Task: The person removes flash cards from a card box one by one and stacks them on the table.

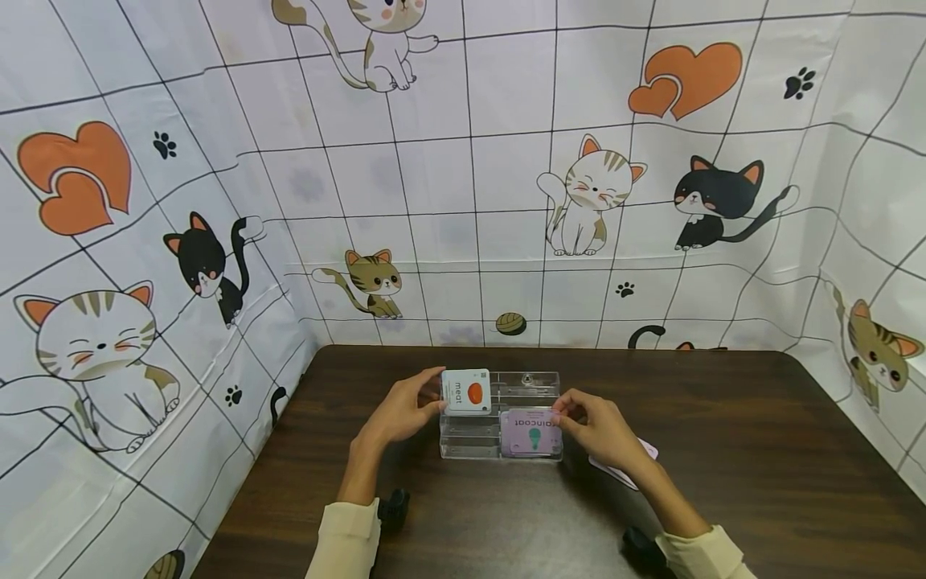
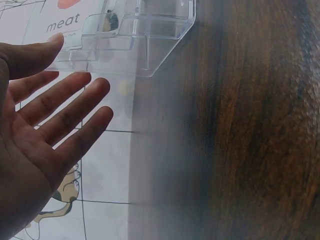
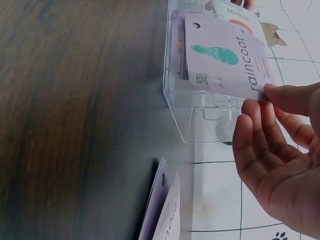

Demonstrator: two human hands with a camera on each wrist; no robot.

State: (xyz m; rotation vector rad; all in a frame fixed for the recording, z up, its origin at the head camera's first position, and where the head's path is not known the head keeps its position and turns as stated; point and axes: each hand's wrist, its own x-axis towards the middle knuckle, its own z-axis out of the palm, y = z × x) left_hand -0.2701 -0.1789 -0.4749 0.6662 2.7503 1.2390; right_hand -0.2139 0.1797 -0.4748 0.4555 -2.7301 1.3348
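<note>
A clear plastic card holder with stepped compartments stands on the table. At its back left is a white card printed "meat"; my left hand holds its left edge between thumb and index finger, the other fingers extended. My right hand pinches a corner of a purple "raincoat" card between thumb and fingers, over the front right compartment. Behind that card, more purple cards show in the holder.
Loose purple cards lie on the dark wooden table to the right, partly hidden by my right forearm. A white cloth with cats, hearts and grid lines hangs behind and at both sides.
</note>
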